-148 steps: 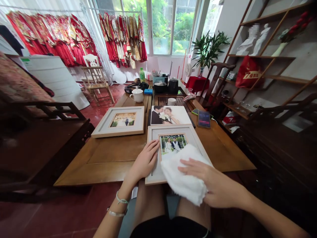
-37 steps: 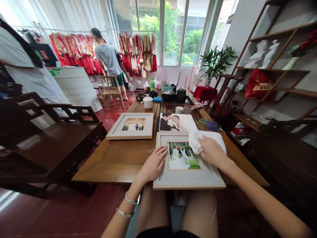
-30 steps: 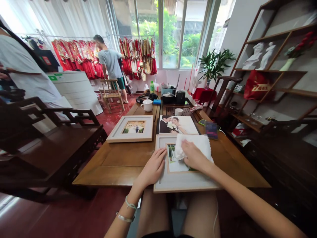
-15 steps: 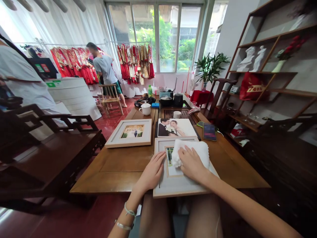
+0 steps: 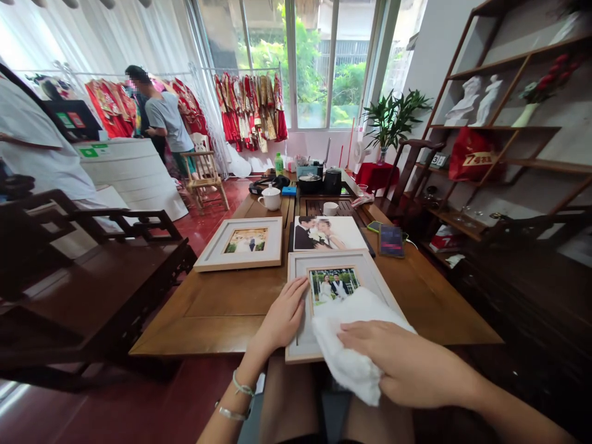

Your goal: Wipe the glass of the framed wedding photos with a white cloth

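Note:
A pale wooden picture frame [image 5: 296,262] with a couple's photo [image 5: 332,282] lies at the table's near edge, overhanging slightly toward my lap. Flat along its left side rests my left hand [image 5: 283,313], fingers stretched out. My right hand [image 5: 407,364] grips a bunched white towel [image 5: 335,361], which covers the frame's lower right and hangs over its near edge. Some of my right fingers are hidden in the towel's folds. To the left lies a second picture frame [image 5: 215,254], and just beyond the first one is a large wedding photo panel [image 5: 354,235].
The wooden table [image 5: 222,330] also bears a white lidded cup [image 5: 271,200], a small white cup [image 5: 330,209], a phone [image 5: 391,240] and dark pots [image 5: 309,183]. A dark wooden bench [image 5: 92,271] stands left. Two people are farther off, near a counter [image 5: 134,179].
My right hand has drawn the towel down and toward me to the right, uncovering the framed photo. My left hand stays in place. The person at the back has shifted left.

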The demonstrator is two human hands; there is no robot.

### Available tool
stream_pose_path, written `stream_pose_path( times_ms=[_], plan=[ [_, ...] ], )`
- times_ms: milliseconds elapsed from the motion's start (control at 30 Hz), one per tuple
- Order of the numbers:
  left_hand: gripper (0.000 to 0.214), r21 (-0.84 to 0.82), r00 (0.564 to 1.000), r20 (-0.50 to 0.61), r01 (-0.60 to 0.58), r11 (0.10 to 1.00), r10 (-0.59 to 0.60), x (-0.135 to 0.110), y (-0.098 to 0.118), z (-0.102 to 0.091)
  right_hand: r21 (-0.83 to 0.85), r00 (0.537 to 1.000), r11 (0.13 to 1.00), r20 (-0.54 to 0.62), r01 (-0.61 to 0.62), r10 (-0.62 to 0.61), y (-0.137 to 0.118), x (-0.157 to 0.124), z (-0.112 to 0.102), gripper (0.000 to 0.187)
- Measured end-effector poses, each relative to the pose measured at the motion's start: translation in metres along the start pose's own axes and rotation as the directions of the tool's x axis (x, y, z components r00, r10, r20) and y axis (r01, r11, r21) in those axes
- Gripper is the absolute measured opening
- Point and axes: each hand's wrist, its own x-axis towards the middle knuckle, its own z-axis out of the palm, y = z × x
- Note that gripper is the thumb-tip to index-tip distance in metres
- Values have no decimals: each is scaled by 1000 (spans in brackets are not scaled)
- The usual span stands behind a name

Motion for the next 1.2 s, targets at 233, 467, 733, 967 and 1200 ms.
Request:
stream_pose_path(
  times_ms=[233,467,733,967,1200],
  plan=[
    [45,2,1000,25,-9,1000,9,0,-1,0,-258,868,828,-166,-497,469,40,23,-6,44],
    [44,-9,1000,11,-3,1000,3,0,1,0,-162,960,949,-118,-270,253,15,44,14,41],
    [44,-62,1000,4,-1,998,1,0,2,-2,64,997,995,14,72,-73,-30,42,7,26],
    [45,-15,1000,28,-6,1000,6,0,0,-1,213,968,953,79,216,-237,-12,13,10,46],
    [47,26,998,40,-47,999,46,0,-5,2,157,992,980,7,120,-122,27,-20,15,74]
  ],
)
